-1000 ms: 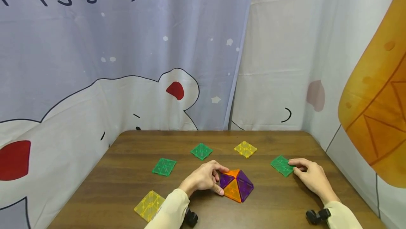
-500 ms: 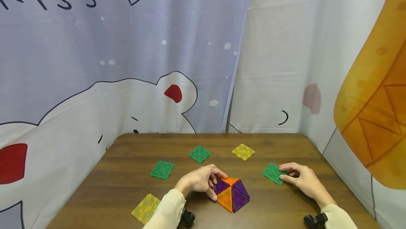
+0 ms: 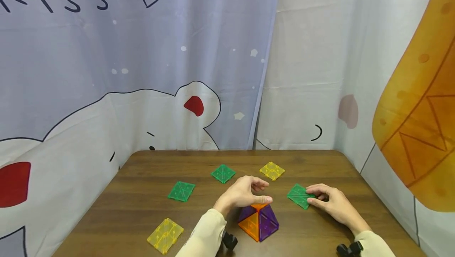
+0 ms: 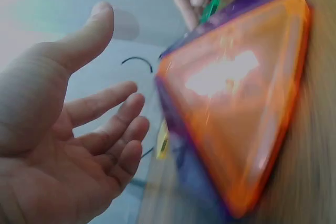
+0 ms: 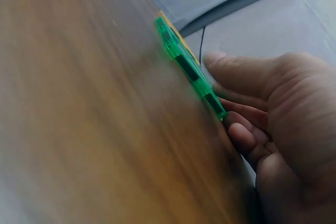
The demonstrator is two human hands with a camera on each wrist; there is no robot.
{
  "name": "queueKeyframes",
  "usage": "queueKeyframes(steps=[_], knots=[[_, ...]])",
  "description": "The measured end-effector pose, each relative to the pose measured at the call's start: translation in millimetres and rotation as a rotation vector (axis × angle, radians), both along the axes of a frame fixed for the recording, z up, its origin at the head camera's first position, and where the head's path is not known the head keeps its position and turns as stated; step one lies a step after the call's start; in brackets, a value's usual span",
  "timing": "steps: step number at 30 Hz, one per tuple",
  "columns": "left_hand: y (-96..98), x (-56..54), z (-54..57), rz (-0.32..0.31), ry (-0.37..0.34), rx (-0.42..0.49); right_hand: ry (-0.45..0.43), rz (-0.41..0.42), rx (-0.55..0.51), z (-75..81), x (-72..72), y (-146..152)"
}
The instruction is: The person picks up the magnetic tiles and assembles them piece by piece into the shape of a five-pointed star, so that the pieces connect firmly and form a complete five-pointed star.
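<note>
A low pyramid (image 3: 258, 225) of clear orange and purple triangular magnetic tiles stands on the wooden table. My left hand (image 3: 243, 193) hovers over its back left side, thumb and fingers spread apart with nothing between them. In the left wrist view, the open palm faces the orange face (image 4: 231, 108), apart from it. To the right, my right hand (image 3: 332, 203) pinches the near right edge of a green square magnetic tile (image 3: 298, 196) between thumb and fingers. The right wrist view shows that green tile (image 5: 189, 69) edge-on, low along the tabletop.
Two more green square tiles (image 3: 181, 191) (image 3: 223, 173) lie flat toward the back left. One yellow square tile (image 3: 272, 171) lies at the back, and another yellow tile (image 3: 165, 235) at the front left. A printed curtain (image 3: 142, 59) hangs behind the table (image 3: 131, 217).
My left hand has let go of the pyramid and risen over it toward the right. My right hand has drawn the green tile leftward, closer to the pyramid. The head view has tilted slightly.
</note>
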State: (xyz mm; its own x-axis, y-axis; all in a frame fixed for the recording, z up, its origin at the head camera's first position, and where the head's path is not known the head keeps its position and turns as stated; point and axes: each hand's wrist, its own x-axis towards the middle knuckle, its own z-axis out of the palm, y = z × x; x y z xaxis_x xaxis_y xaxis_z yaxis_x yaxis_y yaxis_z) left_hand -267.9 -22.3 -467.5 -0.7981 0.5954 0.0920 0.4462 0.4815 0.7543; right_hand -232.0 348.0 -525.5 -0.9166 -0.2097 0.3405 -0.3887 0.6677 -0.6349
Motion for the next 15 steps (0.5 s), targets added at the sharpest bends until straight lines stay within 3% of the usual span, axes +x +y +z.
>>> queueKeyframes(steps=[7, 15], knots=[[35.4, -4.4, -9.7, 0.058, 0.034, 0.022, -0.002, 0.064, -0.037, -4.0, -2.1, -11], [52.7, -10.4, -21.6, 0.102, 0.129, -0.108, 0.039, 0.121, -0.026, -3.4, -1.9, -15]])
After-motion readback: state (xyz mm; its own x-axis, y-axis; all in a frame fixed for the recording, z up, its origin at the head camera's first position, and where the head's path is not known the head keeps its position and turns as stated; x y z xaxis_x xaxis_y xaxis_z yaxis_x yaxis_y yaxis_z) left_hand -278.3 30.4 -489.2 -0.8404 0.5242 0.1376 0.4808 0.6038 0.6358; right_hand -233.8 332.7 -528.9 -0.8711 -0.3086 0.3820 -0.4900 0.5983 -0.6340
